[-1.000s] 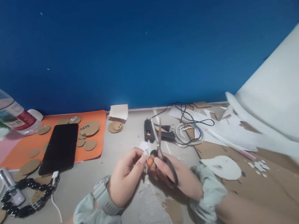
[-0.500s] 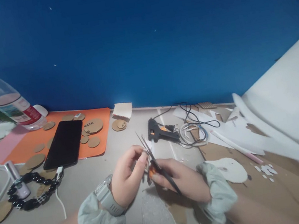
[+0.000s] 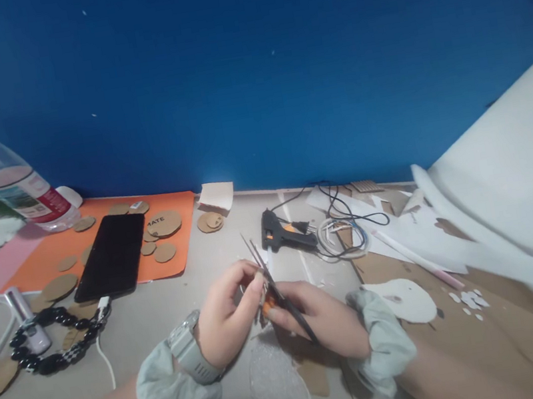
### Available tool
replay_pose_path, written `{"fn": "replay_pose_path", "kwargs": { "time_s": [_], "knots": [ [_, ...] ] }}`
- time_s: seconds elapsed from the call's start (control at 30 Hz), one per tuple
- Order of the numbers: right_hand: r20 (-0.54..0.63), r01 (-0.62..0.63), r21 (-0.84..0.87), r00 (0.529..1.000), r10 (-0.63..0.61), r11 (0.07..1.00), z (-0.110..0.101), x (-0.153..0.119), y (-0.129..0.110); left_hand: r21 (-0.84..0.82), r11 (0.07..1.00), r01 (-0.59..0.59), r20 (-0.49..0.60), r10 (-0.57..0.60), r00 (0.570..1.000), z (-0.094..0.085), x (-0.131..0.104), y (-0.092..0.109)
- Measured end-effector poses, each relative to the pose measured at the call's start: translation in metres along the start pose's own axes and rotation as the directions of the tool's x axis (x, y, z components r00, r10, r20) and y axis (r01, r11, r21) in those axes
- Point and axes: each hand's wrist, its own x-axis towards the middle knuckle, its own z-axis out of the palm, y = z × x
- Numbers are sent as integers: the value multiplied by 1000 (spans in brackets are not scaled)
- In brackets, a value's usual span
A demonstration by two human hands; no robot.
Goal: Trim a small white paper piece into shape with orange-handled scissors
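Observation:
My right hand (image 3: 323, 318) is closed around a pair of scissors (image 3: 299, 317), dark with an orange part. Their blades point up and away, slightly parted. Close beside it, my left hand (image 3: 229, 316) pinches thumb against fingers. Something small and pale shows at those fingertips, mostly hidden, and I cannot make out what it is. Below both hands lies a whitish oval piece (image 3: 279, 386), with a scrap of brown cardboard (image 3: 316, 380) at its right. A black glue gun (image 3: 285, 233) rests just beyond the scissors' tips.
On the left are a phone (image 3: 111, 256) on an orange sheet (image 3: 183, 216), cardboard discs (image 3: 165, 223), a beaded bracelet (image 3: 52, 363) and a tilted bottle (image 3: 15, 178). At right lie coiled cables (image 3: 341, 238), a white cutout (image 3: 407, 302) and small paper bits (image 3: 469, 301). A blue wall (image 3: 248, 81) stands behind.
The whole view has shifted slightly, so everything sits a little further left. Both hands keep nearly the same pose, and the scissors are still held in the right one.

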Motion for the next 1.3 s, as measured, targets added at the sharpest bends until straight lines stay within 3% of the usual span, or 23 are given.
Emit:
{"fn": "replay_pose_path", "kwargs": {
  "time_s": [0.4, 0.83, 1.1, 1.3],
  "knots": [
    [-17, -43, -37, 999, 43, 998, 2, -1, -2, 35, 999, 11, -51, -9, 999, 0, 1, -1],
    [3, -58, -59, 998, 58, 997, 1, 0, -3, -2, 1000, -5, 1, 5, 1000, 0, 2, -1],
    [-6, -49, -28, 999, 49, 998, 3, -1, 2, -4, 1000, 0, -5, 0, 1000, 0, 1, -2],
    [-32, -55, 110, 998, 59, 992, 2, 1, 2, -2, 999, 46, -14, -46, 999, 1, 2, -1]
  ]
}}
